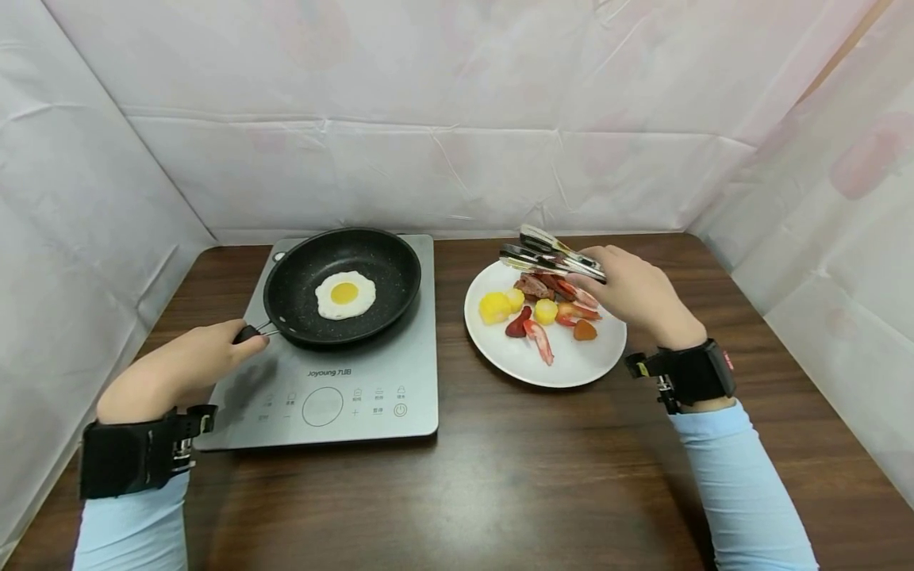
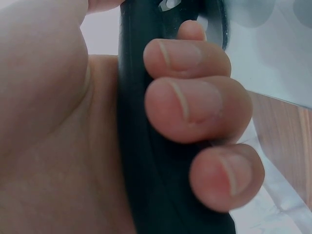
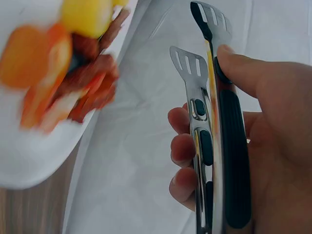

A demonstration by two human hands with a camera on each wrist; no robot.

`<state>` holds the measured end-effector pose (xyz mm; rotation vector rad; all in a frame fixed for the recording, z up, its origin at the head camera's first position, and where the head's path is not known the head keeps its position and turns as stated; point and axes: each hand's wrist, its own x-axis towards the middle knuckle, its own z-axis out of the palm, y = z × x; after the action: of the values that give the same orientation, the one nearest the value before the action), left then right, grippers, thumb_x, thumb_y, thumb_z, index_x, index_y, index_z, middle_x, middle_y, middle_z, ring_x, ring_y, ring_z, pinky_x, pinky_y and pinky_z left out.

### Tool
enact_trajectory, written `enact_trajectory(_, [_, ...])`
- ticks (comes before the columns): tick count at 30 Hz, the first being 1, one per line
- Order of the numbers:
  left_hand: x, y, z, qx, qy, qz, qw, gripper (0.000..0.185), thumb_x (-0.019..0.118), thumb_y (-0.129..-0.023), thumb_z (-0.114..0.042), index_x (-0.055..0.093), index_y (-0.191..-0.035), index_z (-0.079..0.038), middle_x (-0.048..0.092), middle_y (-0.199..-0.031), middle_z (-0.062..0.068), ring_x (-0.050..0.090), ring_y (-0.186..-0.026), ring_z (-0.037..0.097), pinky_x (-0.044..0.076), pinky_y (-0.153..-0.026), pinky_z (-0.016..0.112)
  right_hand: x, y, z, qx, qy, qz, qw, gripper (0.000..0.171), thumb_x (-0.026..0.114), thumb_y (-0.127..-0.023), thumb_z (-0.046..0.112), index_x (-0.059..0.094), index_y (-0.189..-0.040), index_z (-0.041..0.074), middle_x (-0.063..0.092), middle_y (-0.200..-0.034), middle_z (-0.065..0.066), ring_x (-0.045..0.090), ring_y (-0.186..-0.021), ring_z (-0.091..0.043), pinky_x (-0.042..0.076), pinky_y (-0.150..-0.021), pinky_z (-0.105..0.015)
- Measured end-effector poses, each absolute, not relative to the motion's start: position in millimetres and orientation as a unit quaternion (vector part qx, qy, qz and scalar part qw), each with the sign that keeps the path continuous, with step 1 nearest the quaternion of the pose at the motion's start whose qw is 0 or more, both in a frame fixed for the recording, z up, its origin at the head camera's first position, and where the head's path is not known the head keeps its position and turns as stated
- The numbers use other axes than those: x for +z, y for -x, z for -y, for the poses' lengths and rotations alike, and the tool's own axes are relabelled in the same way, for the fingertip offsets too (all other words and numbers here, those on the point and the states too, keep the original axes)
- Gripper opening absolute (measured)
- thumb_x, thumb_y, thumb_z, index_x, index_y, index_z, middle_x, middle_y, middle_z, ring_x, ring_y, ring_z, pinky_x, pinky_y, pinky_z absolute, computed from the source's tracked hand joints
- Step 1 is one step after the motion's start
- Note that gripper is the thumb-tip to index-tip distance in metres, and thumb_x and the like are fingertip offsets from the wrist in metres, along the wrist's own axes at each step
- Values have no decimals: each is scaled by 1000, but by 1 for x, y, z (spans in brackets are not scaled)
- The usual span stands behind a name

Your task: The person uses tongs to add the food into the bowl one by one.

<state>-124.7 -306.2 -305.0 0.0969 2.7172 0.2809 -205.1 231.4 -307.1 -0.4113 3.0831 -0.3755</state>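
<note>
Gripping the pan handle [image 1: 246, 335], left hand [image 1: 171, 363] flanks the cooktop's [image 1: 414, 381] edge; right hand [image 1: 634, 292], well apart, grips tongs [image 3: 207, 147] by the plate [image 1: 496, 345].

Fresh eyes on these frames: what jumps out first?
First, the fried egg, bright against the black pan over the silver cooktop, at left. Then the white plate of colourful food at right. Third, the metal tongs in the right grip, above the plate's far side.

A stove [image 1: 420, 341] is on the left side of the table [image 1: 471, 492]. A pan [image 1: 393, 281] with an egg [image 1: 344, 293] in it is over the stove's far part. To the right, tongs [image 1: 535, 239] are over the far side of a plate [image 1: 571, 361] of food [image 1: 546, 312].
</note>
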Motion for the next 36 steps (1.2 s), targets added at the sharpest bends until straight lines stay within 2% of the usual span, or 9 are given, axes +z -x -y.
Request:
enact_trajectory(1, [-305,125,306,98,-35,-973,205,76,31,-109,-45,35,-142,23,43,-139,49,47,-126,65,45,-98,70,-308,205,-236,-117,127,-985,4,61,53,-103,51,51,-144,5,60,-137,-22,60,-123,-41,49,-94,-62])
enact_trajectory(8, [-306,125,307,105,-32,-972,207,69,32,-109,-45,43,-132,19,54,-128,46,55,-118,61,50,-90,66,-311,207,-266,-100,88,-991,-3,66,49,-103,55,50,-143,2,60,-133,-26,59,-119,-46,48,-89,-65])
enact_trajectory(11, [-306,125,307,102,-33,-972,209,74,31,-109,-45,38,-138,22,48,-134,48,51,-122,63,48,-94,69,-312,209,-272,-100,83,-991,4,68,48,-103,56,49,-144,2,59,-134,-28,58,-121,-47,47,-90,-66])
enact_trajectory(13, [-307,126,307,99,-33,-972,212,79,30,-109,-46,31,-143,25,39,-141,50,45,-127,66,44,-99,71,-314,211,-274,-104,84,-991,14,69,48,-103,56,49,-144,1,59,-133,-28,58,-120,-46,47,-89,-65])
enact_trajectory(21, [-307,129,309,102,-20,-967,232,86,27,-108,-50,21,-148,25,28,-148,50,38,-133,66,37,-105,74,-325,218,-277,-109,92,-987,76,60,49,-106,42,45,-133,-12,62,-113,-32,65,-91,-38,49,-69,-49])
enact_trajectory(27, [-307,128,309,94,-21,-970,224,84,28,-108,-49,24,-146,26,34,-144,51,42,-129,65,40,-103,72,-327,220,-279,-101,97,-985,100,60,47,-107,39,42,-132,-16,62,-108,-34,65,-84,-36,48,-67,-46])
enact_trajectory(30, [-307,127,308,96,-24,-971,217,81,29,-109,-48,28,-143,26,42,-139,50,48,-124,64,45,-98,70,-327,219,-280,-98,108,-985,95,58,49,-107,36,43,-133,-15,62,-111,-33,66,-87,-37,49,-70,-48])
enact_trajectory(34, [-307,126,307,100,-26,-972,212,79,30,-109,-47,32,-140,25,47,-133,50,52,-120,63,48,-93,68,-327,218,-279,-93,118,-985,82,53,55,-105,29,46,-137,-13,60,-124,-34,65,-105,-45,50,-83,-57])
enact_trajectory(36, [-307,126,306,98,-25,-972,213,79,30,-109,-47,31,-141,25,45,-135,50,51,-122,64,47,-95,69,-328,218,-277,-91,120,-986,73,50,56,-104,26,49,-137,-10,60,-130,-34,62,-113,-48,50,-89,-61])
